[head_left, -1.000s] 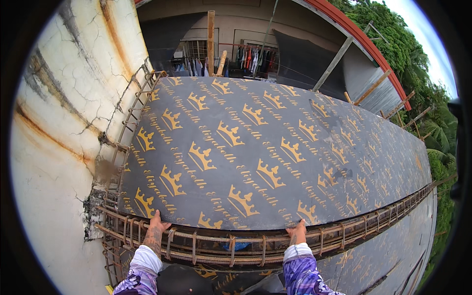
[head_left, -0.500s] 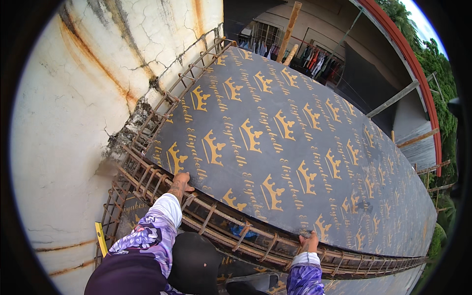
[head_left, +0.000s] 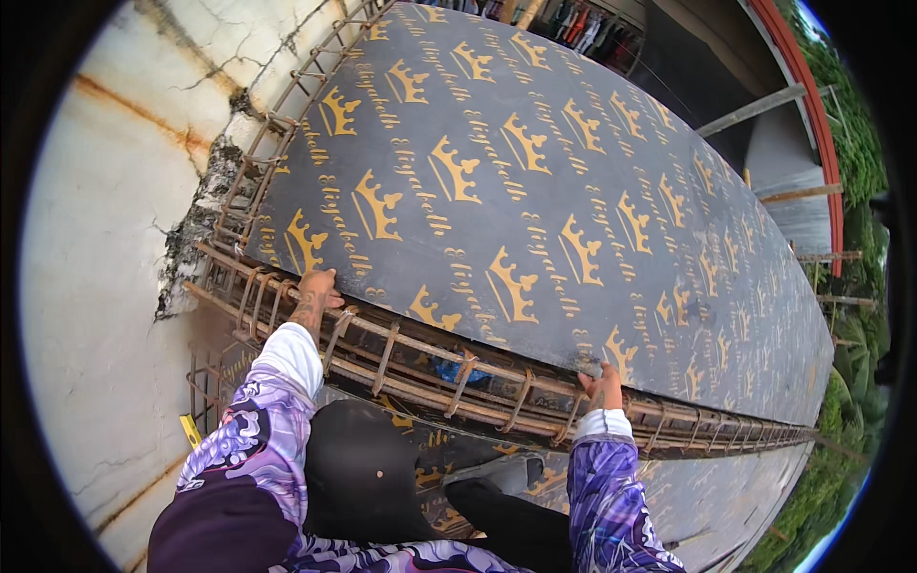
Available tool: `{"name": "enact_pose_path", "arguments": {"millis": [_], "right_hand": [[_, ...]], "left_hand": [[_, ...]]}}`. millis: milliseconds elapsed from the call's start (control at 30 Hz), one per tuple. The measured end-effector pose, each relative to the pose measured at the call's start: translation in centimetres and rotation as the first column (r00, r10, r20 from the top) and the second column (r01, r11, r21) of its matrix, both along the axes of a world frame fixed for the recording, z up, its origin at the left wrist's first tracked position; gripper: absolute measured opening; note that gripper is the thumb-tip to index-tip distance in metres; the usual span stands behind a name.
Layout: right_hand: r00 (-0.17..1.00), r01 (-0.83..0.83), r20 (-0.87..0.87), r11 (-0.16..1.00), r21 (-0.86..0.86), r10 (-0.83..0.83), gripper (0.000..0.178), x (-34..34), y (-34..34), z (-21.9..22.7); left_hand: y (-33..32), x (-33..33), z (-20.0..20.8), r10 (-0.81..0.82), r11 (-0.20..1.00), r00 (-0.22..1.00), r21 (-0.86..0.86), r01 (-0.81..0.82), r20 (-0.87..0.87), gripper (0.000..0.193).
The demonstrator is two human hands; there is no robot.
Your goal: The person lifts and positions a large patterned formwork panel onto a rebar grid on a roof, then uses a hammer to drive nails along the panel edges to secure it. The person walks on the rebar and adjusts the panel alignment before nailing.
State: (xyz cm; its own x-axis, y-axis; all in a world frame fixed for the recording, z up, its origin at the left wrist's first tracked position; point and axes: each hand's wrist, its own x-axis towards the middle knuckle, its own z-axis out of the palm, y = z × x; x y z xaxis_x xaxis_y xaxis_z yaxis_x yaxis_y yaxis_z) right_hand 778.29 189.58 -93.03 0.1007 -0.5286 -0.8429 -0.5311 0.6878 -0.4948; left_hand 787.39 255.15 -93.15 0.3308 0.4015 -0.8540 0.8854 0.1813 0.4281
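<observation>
A large dark grey plywood panel with gold crown prints lies across the view. My left hand is closed on its near edge, close to the left corner. Farther right along the same edge, my right hand grips the panel too, thumb on top; the fingers under the edge are partly hidden. Directly below both hands runs a rusty rebar cage with tied stirrups, curving along the panel's near side. Something blue lies inside the cage.
A cracked, rust-stained wall stands at the left, with another rebar cage along it. A yellow level leans low on the left. My knee and grey shoe are below, over more printed panels. Wooden poles stick out at right.
The view has tilted down and shifted, so the panel and cage sit higher in the picture and more of my legs shows. Both hands keep their places on the panel's edge.
</observation>
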Motion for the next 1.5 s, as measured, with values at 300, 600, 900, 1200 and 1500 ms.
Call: {"name": "enact_pose_path", "arguments": {"millis": [300, 600, 900, 1200, 1500], "right_hand": [[0.916, 0.168, -0.309, 0.945, -0.282, -0.256, 0.030, -0.2, 1.1, -1.7], [0.838, -0.546, -0.524, 0.202, -0.813, 0.155, 0.055, -1.8, -2.0, 6.4], [0.741, -0.671, -0.595, 0.377, -0.638, 0.311, 0.078, -0.8, -5.0, 2.3], [0.722, -0.690, -0.633, 0.355, -0.631, 0.279, 0.075, -0.4, -3.3, 1.9], [0.686, -0.622, -0.556, -0.017, -0.783, 0.469, 0.074, 5.8, 3.1, 5.1]], "left_hand": [[2.0, -1.7, -2.5, -0.064, 0.987, 0.998, -0.148, 0.064, 0.003, 0.075], [2.0, -2.9, -1.0, -0.104, 0.990, 0.992, -0.091, 0.111, 0.077, 0.079], [-0.4, -2.6, 4.7, -0.180, 0.983, 0.981, -0.017, 0.181, 0.076, 0.061], [-2.6, -2.7, 7.0, -0.145, 0.989, 0.986, -0.030, 0.148, 0.078, 0.058], [0.6, -1.7, 3.7, -0.150, 0.985, 0.989, 0.081, 0.151, -0.021, 0.063]]}}
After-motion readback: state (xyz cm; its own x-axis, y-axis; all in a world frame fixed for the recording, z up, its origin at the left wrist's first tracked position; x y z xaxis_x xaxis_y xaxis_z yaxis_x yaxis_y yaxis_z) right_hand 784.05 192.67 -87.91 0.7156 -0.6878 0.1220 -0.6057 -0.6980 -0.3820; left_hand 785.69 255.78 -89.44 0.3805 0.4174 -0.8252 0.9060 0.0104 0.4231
